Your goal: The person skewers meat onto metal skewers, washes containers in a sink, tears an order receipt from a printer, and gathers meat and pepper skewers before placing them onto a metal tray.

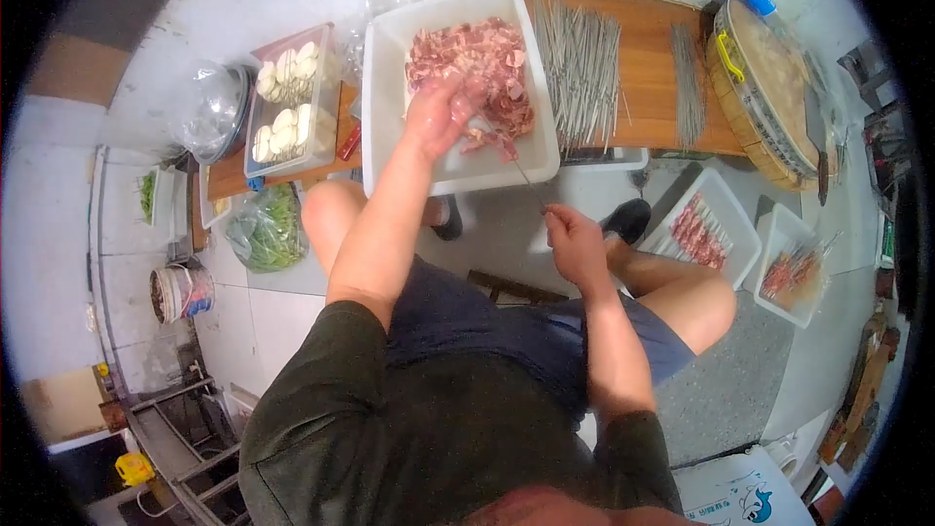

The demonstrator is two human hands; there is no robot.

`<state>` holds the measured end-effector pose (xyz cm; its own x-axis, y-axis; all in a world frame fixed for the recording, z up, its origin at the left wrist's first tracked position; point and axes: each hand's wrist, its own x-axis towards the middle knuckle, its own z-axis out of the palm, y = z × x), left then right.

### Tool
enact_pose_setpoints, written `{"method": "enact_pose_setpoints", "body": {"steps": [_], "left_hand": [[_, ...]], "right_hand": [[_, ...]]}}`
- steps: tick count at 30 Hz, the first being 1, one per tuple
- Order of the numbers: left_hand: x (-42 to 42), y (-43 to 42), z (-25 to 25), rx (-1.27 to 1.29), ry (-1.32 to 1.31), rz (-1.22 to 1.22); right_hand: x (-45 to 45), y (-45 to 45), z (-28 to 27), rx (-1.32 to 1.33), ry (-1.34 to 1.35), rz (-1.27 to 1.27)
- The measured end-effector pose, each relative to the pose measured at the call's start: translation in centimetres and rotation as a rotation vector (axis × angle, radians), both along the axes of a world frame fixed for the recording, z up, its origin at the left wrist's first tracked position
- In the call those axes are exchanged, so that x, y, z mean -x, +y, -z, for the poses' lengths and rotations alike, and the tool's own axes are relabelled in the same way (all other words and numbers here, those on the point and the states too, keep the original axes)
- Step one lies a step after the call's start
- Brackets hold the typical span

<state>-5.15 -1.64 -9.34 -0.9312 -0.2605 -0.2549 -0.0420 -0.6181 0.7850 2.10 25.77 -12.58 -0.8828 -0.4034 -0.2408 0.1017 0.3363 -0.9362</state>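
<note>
My left hand [443, 115] reaches into a white tub [390, 161] and touches the edge of a heap of raw meat pieces [463, 49]. Its fingers are partly blurred, and what they may hold is hidden. At the front right of the tub, my right hand [577, 244] is closed around the lower end of a metal skewer [529, 180]. The skewer slants up over the rim, with meat [494, 143] at its upper end, inside the tub.
Loose skewers [579, 68] lie on the wooden board [648, 68], beside a round chopping block [769, 78]. Trays of skewered meat [696, 234] stand on the floor at right. A container of white slices [287, 102] and bagged greens [268, 229] are at left.
</note>
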Motion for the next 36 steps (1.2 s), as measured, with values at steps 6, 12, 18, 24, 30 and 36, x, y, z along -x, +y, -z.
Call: {"method": "enact_pose_setpoints", "body": {"steps": [6, 12, 18, 24, 30, 36], "left_hand": [[-0.2, 1.0, -1.0, -0.004, -0.018, -0.054], [0.0, 1.7, -0.6, -0.038, -0.025, -0.117], [-0.3, 1.4, -0.2, -0.059, -0.019, -0.069], [-0.6, 1.8, 0.0, -0.081, -0.072, 0.013], [-0.8, 1.2, -0.1, -0.228, 0.027, 0.035], [-0.7, 0.6, -0.3, -0.061, 0.011, 0.022]], "right_hand": [[-0.2, -0.2, -0.9, -0.019, -0.007, 0.01], [-0.5, -0.5, 0.2, 0.009, 0.004, 0.023], [-0.4, -0.6, -0.6, 0.029, -0.027, 0.011], [-0.4, -1.1, 0.7, 0.044, 0.057, 0.029], [-0.4, -1.4, 0.6, 0.058, 0.062, 0.033], [-0.4, -1.4, 0.3, 0.113, -0.044, 0.039]]}}
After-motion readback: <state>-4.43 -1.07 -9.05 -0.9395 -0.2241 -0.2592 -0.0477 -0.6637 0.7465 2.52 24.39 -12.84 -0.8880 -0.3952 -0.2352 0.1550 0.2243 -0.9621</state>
